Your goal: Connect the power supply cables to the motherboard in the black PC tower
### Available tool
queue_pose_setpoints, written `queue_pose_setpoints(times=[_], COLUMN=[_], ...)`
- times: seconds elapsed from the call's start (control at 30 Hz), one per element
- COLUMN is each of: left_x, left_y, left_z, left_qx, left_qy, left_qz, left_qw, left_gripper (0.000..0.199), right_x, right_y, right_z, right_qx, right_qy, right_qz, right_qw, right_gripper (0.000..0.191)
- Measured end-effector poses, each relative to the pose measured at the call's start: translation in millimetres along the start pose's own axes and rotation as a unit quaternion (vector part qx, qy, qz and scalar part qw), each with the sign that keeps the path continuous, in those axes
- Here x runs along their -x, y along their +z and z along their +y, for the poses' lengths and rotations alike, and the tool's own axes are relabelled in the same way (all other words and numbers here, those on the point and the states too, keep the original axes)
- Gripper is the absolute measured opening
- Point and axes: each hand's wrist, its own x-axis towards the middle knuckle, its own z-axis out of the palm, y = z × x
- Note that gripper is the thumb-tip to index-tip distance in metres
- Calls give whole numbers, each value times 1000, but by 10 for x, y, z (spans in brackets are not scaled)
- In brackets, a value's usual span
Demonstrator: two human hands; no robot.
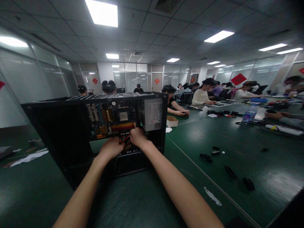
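An open black computer case (52, 136) stands on the green table, its side panel off. Inside it I see a motherboard (114, 117) and, at the upper right, a silver power supply (152, 114). Both my hands reach in below the board, at a bundle of thin coloured cables (127, 139). My left hand (112, 147) has its fingers closed on the cables. Close beside it on the right, my right hand (139, 137) is also closed on them, its fingertips partly hidden. A red strand shows between the two hands.
Right of the case stands a small cardboard box (172, 121). Several small black parts (230, 172) and a white strip (212, 196) lie on the green table (194, 152). A water bottle (250, 114) stands farther right. Other people sit around the table.
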Motion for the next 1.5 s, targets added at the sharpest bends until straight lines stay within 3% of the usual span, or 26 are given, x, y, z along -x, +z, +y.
queue_pose_setpoints(times=[0.47, 0.67, 0.8, 0.97, 1.13, 1.5], left_x=[24, 26, 2, -105, -180, -146], left_y=[-2, 4, 35, 67, 17, 26], left_z=[22, 15, -21, -83, -76, -43], left_qx=[7, 4, 4, -3, -72, -119], left_qy=[-1, 13, 35, 67, 82, 82], left_qz=[6, 22, 85, 201, 158, 145], left_qw=[1000, 1000, 996, 977, 981, 979], left_gripper=[32, 43, 54, 35, 34, 34], right_x=[-25, -7, 0, 20, 19, 18], right_y=[45, 51, 55, 29, 28, 46], right_z=[19, 20, 20, 13, 21, 37], right_qx=[-7, -2, 4, 13, 21, 14], right_qy=[20, 15, 14, 8, 1, -2], right_qz=[2, 8, 5, 7, 3, 7], right_qw=[1000, 1000, 1000, 1000, 1000, 1000], right_gripper=[27, 28, 28, 28, 30, 30])
